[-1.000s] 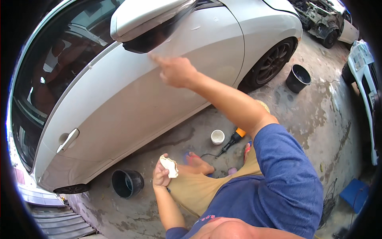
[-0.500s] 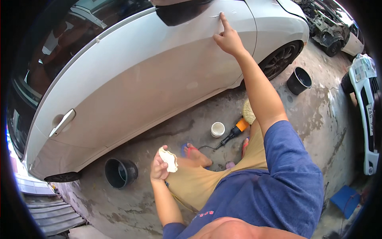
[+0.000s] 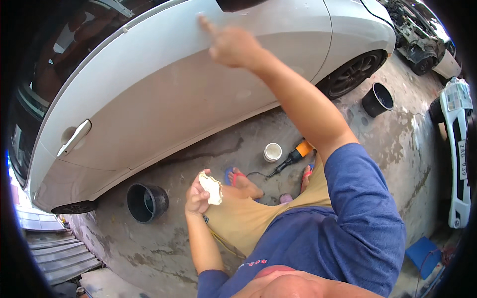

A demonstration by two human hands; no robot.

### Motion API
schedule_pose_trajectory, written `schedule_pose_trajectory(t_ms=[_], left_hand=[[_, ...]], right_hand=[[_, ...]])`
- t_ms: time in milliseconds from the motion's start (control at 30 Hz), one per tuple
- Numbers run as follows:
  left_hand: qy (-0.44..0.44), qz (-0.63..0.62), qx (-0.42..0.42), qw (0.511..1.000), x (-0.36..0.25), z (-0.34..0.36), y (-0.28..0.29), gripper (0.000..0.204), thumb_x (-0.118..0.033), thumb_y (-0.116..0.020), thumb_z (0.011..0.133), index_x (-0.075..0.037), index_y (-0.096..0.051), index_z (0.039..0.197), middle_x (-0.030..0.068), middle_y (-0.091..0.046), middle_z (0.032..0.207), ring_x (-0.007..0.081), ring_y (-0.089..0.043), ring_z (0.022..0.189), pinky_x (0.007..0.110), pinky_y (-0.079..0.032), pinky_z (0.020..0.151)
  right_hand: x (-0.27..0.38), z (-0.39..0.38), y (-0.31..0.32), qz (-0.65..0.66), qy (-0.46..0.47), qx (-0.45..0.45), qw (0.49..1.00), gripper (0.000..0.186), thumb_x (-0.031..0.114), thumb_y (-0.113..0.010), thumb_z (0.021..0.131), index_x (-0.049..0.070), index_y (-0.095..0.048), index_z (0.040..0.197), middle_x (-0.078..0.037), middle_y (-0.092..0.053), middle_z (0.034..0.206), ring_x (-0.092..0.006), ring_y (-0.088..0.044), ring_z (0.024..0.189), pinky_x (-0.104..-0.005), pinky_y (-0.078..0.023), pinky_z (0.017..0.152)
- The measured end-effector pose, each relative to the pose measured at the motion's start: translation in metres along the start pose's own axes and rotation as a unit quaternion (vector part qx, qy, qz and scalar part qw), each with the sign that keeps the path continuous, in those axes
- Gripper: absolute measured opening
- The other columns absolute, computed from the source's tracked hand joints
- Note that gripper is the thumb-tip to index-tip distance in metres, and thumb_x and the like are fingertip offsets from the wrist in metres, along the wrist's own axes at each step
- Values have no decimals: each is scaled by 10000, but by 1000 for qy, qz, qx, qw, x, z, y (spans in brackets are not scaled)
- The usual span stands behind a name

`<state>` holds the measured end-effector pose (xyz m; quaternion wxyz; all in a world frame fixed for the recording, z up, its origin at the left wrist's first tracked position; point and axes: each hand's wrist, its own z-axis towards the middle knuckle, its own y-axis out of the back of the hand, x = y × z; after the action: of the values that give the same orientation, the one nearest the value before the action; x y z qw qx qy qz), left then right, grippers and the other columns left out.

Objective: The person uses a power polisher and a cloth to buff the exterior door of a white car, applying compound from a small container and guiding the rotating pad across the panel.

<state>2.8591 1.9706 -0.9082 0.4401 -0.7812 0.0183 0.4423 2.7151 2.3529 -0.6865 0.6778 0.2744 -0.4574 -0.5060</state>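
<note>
Across the upper head view, one white car door (image 3: 164,99) is visible with one handle (image 3: 75,138). Two hands are present. The right hand (image 3: 236,47) is positioned before the upper door, index finger extended and remaining fingers folded; motion blur prevents telling whether the fingertip touches the door or the folded fingers enclose anything. The left hand (image 3: 198,195) grips one pale pad (image 3: 212,188) between thumb and fingers, beside the left knee, well apart from the door. Three open containers stand on the floor: two black buckets, one left (image 3: 161,199) and one right (image 3: 370,105), plus one white tub (image 3: 273,157). Bucket interiors are dark and their contents cannot be identified; the tub interior is pale, contents unclear. One orange-and-black power tool (image 3: 295,156) lies near the tub.
</note>
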Motion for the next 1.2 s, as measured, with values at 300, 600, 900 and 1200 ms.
schedule_pose_trajectory(t_ms=[300,600,900,1200], left_hand=[[-19,-16,3,1000,5,-14,3,903,-114,-890,707,-60,-421,1476,197,-707,1074,316,-729,944,425,-625,798],[-8,-12,-5,1000,2,-11,5,903,-109,-886,715,-69,-407,1479,205,-706,1054,319,-735,880,423,-637,776],[8,26,-23,999,3,-3,-10,896,-98,-886,717,-79,-417,1480,174,-691,1109,308,-718,963,428,-631,801],[-113,36,-151,981,18,-17,-28,713,-51,-785,836,-75,-451,1465,170,-608,1335,300,-611,1224,431,-539,1017]], right_hand=[[-29,-69,-5,76,-68,-141,985,858,169,-589,858,255,-248,1641,-176,-717,791,-405,-705,776,-506,-565,719],[-163,-96,34,-119,-234,-118,958,959,188,-622,837,208,-134,1663,-246,-718,847,-485,-700,799,-576,-559,769],[-51,-71,-1,16,-106,34,994,962,150,-589,844,196,-93,1667,-249,-715,864,-476,-693,830,-558,-552,821],[-187,-93,30,-36,-279,-123,952,994,228,-629,854,104,-56,1657,-221,-742,885,-439,-719,873,-534,-556,861]])
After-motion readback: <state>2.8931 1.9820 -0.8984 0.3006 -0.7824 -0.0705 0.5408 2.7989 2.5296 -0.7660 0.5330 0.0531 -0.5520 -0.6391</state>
